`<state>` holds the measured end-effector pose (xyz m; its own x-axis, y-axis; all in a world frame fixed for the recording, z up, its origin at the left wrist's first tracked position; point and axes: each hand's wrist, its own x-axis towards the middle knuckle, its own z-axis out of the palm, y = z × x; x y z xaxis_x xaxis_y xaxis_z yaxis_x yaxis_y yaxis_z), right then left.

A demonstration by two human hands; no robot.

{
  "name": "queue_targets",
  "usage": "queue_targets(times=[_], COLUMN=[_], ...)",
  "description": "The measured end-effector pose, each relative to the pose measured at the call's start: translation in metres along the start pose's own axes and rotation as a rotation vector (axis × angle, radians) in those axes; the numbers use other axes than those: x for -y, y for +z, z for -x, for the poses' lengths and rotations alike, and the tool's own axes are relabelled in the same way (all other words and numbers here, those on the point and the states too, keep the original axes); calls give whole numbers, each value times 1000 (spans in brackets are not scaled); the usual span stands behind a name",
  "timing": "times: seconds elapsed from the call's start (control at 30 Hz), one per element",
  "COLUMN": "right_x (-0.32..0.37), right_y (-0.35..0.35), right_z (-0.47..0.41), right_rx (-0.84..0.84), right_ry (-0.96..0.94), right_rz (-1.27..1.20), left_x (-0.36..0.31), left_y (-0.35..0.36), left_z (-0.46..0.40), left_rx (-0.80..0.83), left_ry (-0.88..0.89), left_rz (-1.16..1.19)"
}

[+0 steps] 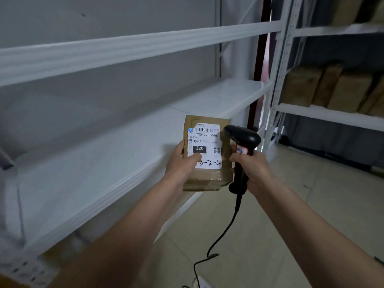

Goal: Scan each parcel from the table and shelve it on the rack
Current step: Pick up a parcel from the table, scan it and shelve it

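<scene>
We face the white rack (116,154), its shelf running from nine toward one o'clock. At centre our left hand (182,163) grips the parcel (204,152), thumb pressing its label (206,146); this one-handed hold could slip. At three o'clock, our right hand (252,169) clasps the scanner (242,146), whose cord (220,240) could snag.

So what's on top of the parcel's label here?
The left hand's thumb lies across the label on the parcel, hiding the first handwritten character; "-2-4" shows. The scanner in the right hand overlaps its right edge.
</scene>
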<state>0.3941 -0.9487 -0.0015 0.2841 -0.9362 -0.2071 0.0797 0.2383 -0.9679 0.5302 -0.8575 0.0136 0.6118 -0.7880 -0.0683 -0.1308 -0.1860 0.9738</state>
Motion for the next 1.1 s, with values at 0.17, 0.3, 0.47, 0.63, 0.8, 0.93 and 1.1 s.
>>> queue_targets(times=[0.17,0.3,0.47,0.63,0.8,0.93,1.1], right_x=[26,43,63,95,142,174,199], right_y=[-13,-16,-16,-45,-106,-149,-179], right_z=[-48,-94,-165,-266,-373,-440,-503], right_rx=[-24,-15,35,76,89,89,128], right_ry=[-16,-30,-58,-70,-63,-49,-37], right_rz=[-6,-5,-2,37,77,96,80], left_x=[-21,-37,-50,-70,-99,-120,-135], left_y=[28,44,69,134,232,297,350], left_z=[-44,-83,-138,-214,-295,-348,-397], left_rx=[67,97,56,5,-23,-8,-16], left_ry=[2,22,47,67,35,-2,-10], left_rz=[-30,-46,-24,0,64,102,126])
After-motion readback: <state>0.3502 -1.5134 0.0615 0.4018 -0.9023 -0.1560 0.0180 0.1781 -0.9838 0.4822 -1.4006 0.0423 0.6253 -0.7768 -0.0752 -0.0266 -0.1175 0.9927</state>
